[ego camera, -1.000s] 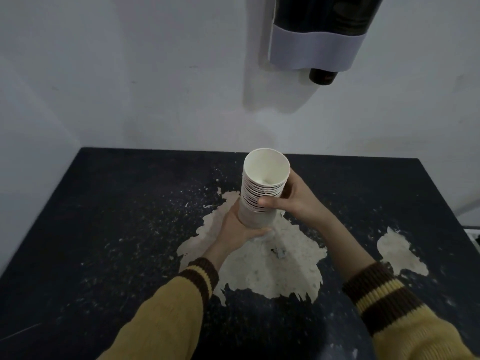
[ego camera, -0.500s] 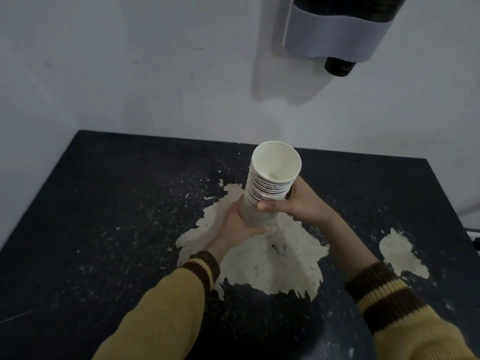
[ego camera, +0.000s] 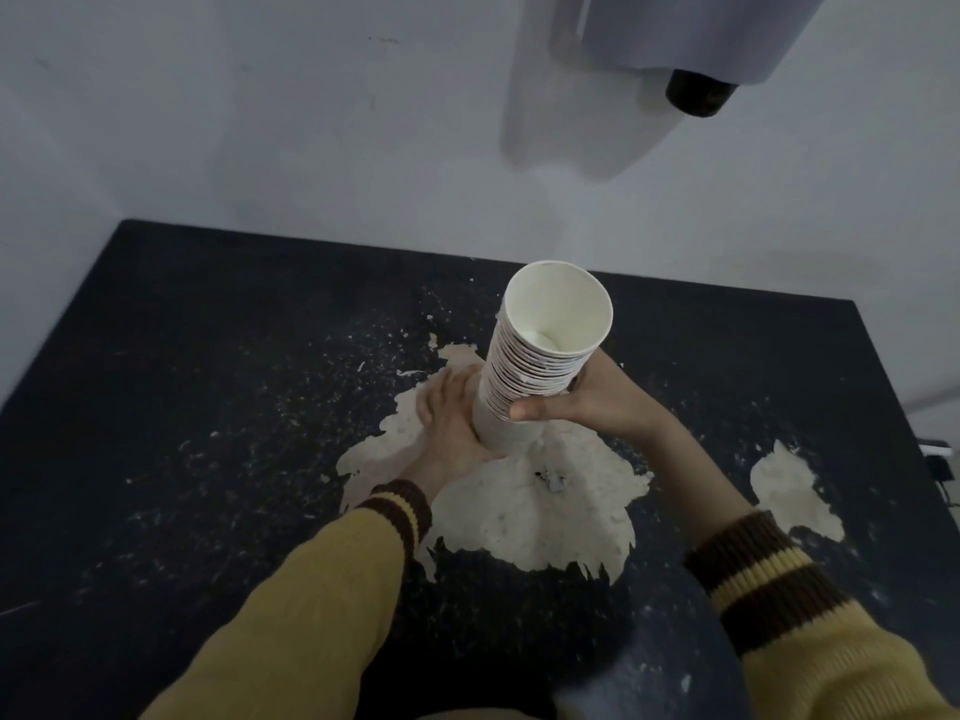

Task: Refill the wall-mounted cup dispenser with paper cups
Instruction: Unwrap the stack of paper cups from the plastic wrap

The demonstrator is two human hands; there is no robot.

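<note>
Paper under both hands. The left hand (ego camera: 449,428) is wrapped round the bottom of the stack of paper cups (ego camera: 540,366), palm against its left side, fingers curling behind. The right hand (ego camera: 587,402) grips higher up, thumb laid across the near face just below the banded rims, fingers hidden behind.

The stack is white, with many nested rims showing dark edging. It leans up and to the right, and the open mouth of the top cup faces the camera. Cannot tell whether its foot touches the surface.

Sleeves are mustard knit with brown-striped cuffs: left sleeve (ego camera: 311,589), right sleeve (ego camera: 810,631).

Below lies a black table (ego camera: 208,407), its coating flaked. A large pale worn patch (ego camera: 519,511) sits directly under the stack, a smaller patch (ego camera: 795,496) lies well to the right, and white flecks are scattered to the left.

A white wall (ego camera: 260,122) stands behind. On it, at the upper right and well above the stack, hangs the cup dispenser (ego camera: 675,39). Its grey lower body is cut by the frame edge, and a black round outlet (ego camera: 698,98) sits beneath it.
</note>
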